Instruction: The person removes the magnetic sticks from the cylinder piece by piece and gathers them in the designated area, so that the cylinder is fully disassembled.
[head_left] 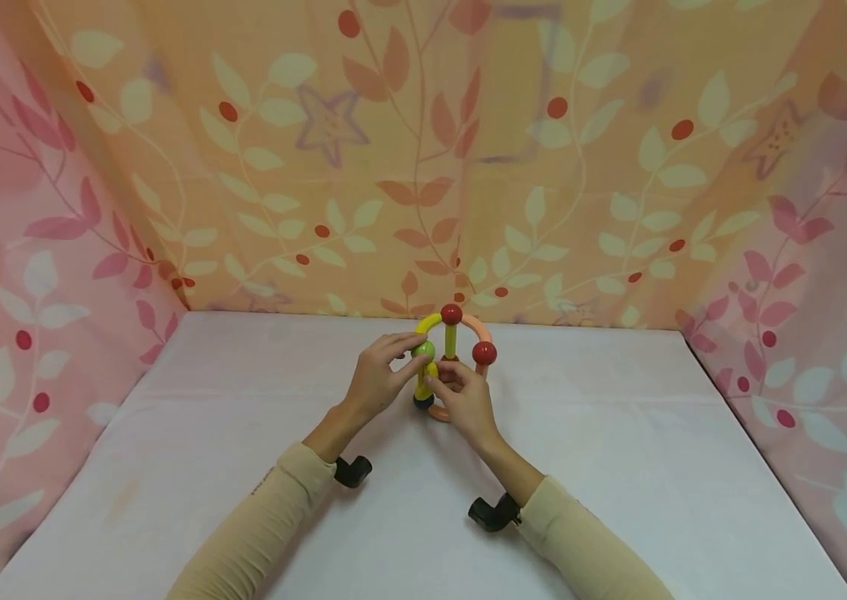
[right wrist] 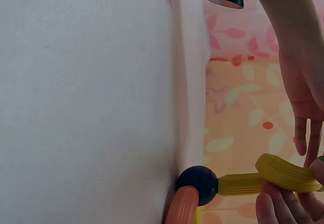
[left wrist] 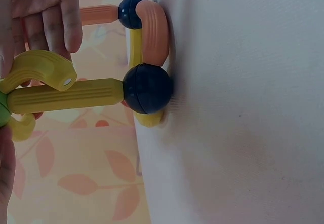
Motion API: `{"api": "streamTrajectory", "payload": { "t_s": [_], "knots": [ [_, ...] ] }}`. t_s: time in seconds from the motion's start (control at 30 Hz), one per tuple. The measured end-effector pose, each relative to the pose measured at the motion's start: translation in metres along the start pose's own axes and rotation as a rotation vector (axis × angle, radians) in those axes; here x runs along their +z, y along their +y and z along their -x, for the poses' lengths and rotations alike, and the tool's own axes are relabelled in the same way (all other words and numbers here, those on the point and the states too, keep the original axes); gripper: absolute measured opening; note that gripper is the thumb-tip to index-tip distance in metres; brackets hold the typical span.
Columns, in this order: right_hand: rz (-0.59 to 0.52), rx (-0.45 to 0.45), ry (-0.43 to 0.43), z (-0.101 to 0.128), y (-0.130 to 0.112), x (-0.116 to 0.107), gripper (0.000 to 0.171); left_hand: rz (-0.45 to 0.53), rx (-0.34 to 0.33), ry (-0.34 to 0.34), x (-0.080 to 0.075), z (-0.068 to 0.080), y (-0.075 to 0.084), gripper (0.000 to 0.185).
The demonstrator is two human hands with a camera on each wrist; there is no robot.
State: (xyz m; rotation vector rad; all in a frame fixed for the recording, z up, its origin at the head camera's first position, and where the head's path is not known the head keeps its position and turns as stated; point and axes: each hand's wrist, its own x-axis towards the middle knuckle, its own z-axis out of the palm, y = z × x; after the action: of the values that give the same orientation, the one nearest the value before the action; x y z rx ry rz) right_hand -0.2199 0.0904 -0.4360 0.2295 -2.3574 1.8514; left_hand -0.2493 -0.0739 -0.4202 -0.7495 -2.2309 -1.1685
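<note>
left hand (head_left: 377, 379): fingers curled, grip pinching green ball (head_left: 423, 351) atop toy (head_left: 451, 360) | right hand (head_left: 464, 402): grip pinching toy's yellow rod (head_left: 423, 379) | toy stands on surface (head_left: 618, 467)

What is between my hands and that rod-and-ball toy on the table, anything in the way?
Nothing visible: the left hand and right hand already hold the toy, fingers on its yellow pieces.

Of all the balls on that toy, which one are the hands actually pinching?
The green ball, between the left hand and right hand. The two red balls, top and right, and the dark ball on the table stand free.
</note>
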Motion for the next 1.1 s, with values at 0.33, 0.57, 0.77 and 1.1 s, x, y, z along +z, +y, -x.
{"api": "streamTrajectory", "payload": {
  "t_s": [0.33,0.57,0.77,1.1],
  "knots": [
    [0.01,-0.02,-0.004,0.003,0.002,-0.006,0.027,-0.011,0.015,-0.014,0.006,0.0,0.001,0.031],
    [0.134,-0.009,-0.049,0.008,-0.001,-0.007,0.025,-0.02,0.016,-0.015,0.005,0.002,0.0,0.031],
    [0.135,0.018,-0.063,0.01,0.003,-0.006,0.024,-0.031,0.026,-0.009,0.004,0.002,-0.001,0.031],
    [0.14,0.037,-0.074,0.012,-0.001,-0.013,0.024,-0.042,0.027,-0.022,0.0,0.002,-0.001,0.032]
  ]
}}
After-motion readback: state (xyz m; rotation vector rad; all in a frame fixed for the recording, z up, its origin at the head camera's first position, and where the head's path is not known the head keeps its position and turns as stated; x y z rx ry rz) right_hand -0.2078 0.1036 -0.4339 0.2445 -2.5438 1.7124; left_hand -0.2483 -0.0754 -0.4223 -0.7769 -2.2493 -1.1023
